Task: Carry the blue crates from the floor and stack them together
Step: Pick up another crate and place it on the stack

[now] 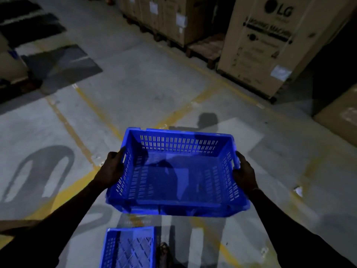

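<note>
At six o'clock on the floor a second blue crate (128, 247) waits, while the left hand (112, 169) and right hand (243, 174) each grip a side handle of the empty carried crate (176, 182), so stacking seems not yet done.

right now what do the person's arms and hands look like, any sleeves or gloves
Both hands are bare, with no gloves: the left hand and the right hand. In this dim light no rings or watch can be made out. The forearms look uncovered; whether dark sleeves start near the elbows is too dark to tell.
</note>
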